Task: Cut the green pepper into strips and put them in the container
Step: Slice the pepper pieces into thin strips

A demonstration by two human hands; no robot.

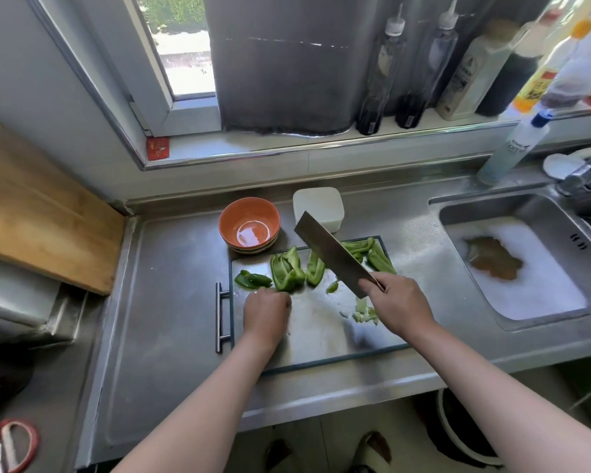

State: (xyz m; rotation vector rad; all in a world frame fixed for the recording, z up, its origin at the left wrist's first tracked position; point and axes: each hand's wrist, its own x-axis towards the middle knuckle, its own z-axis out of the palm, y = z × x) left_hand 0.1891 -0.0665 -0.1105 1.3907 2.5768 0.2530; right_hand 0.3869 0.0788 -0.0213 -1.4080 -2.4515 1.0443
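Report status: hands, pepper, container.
Right hand grips steel cleaver, blade raised. Left hand curled by green pepper pieces on steel board, grip unclear. White square container behind board, no green showing.

pepper pieces [289,269] on board [321,336], bowl [249,224] & container [318,206] behind, sink [526,261] right

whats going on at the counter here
A person is partway through cutting a green pepper on a steel cutting board. The right hand grips a cleaver, its blade raised over the board. The left hand, fingers curled, is at the near end of one of the pepper pieces, which are broad chunks, not yet strips. The white container sits behind the board beside an orange bowl.
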